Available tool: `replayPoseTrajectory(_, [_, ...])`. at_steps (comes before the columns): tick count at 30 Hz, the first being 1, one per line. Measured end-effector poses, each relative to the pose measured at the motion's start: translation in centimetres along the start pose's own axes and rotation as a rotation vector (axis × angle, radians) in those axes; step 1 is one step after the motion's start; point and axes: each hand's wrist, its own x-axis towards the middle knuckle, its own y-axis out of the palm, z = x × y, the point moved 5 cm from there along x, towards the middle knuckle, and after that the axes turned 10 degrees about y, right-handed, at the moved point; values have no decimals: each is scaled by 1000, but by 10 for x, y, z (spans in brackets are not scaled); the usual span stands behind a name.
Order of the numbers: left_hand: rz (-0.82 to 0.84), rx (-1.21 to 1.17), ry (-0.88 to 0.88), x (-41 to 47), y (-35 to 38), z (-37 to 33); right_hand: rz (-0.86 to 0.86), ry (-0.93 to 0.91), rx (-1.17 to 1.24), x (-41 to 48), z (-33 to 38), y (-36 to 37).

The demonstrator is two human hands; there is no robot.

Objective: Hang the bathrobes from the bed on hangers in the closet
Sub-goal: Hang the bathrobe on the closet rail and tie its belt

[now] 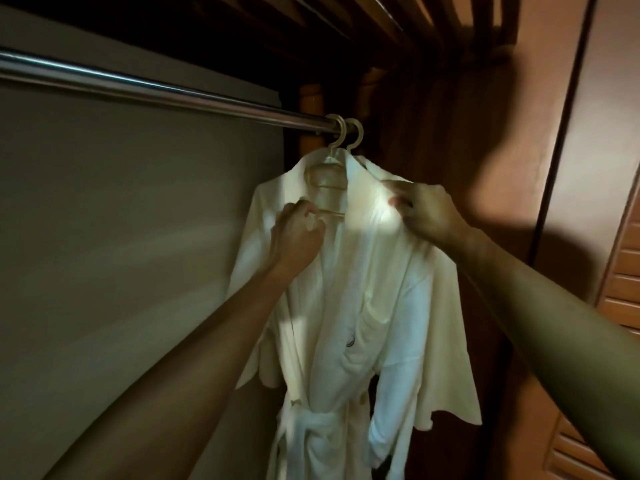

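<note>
Bathrobe [363, 306] of fluffy white terry hangs on curved beige hangers [327, 181], left hand [298, 233] and right hand [426, 213] pinching it.

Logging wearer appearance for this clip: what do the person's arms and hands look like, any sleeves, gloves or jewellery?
The left forearm and right forearm are bare to the frame edge, no sleeve in view. The left hand and right hand wear no gloves; no watch or bracelet shows at either wrist. The picture is dim, so a thin ring cannot be ruled out.
</note>
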Motion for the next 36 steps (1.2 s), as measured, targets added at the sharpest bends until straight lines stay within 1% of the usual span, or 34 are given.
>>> replayPoseTrajectory(2, [21,-175,-77,1,9,-3,66,3,187,-8,-4,1])
replayPoseTrajectory(3, [37,-288,-116,1,15,-6,97,35,283,-14,-11,3])
replayPoseTrajectory(5, [105,-500,-172,0,28,-16,217,168,407,-32,-30,14])
replayPoseTrajectory(7, [204,-585,-181,-1,42,-21,375,245,384,-53,-52,34])
replayPoseTrajectory(9, [230,-527,-147,7,47,-19,500,265,202,-71,-69,44])
replayPoseTrajectory(10, [186,-483,-135,12,43,-17,489,271,109,-74,-77,41])
replayPoseTrajectory(11, [119,-455,-140,18,38,-13,429,279,79,-73,-84,33])
replayPoseTrajectory(12, [50,-425,-149,22,31,-9,350,302,105,-72,-87,20])
replayPoseTrajectory(13, [1,-399,-157,26,26,-3,273,327,201,-71,-89,9])
replayPoseTrajectory(15, [-10,-295,-127,24,23,-1,167,348,366,-79,-88,-3])
replayPoseTrajectory(16, [0,-236,-98,20,24,-2,134,347,361,-87,-88,-1])
replayPoseTrajectory(17, [4,-198,-82,14,29,-1,118,343,323,-98,-89,6])
replayPoseTrajectory(19, [-12,-177,-97,-2,33,-2,145,348,212,-124,-90,27])
replayPoseTrajectory(21, [-20,-176,-128,-22,34,-3,196,414,164,-154,-98,47])
replayPoseTrajectory(23, [6,-135,-144,-47,33,0,220,507,158,-185,-106,59])
replayPoseTrajectory(26, [60,-129,-103,-89,37,2,252,627,118,-231,-119,74])
replayPoseTrajectory(29, [145,-206,-143,-131,50,3,273,676,65,-275,-130,80])
replayPoseTrajectory(31, [210,-204,-160,-158,59,1,281,699,66,-304,-140,79])
replayPoseTrajectory(33, [278,-178,-135,-184,71,-3,286,740,55,-333,-151,75])
replayPoseTrajectory(36, [380,-211,-154,-223,93,-12,297,798,39,-369,-162,65])
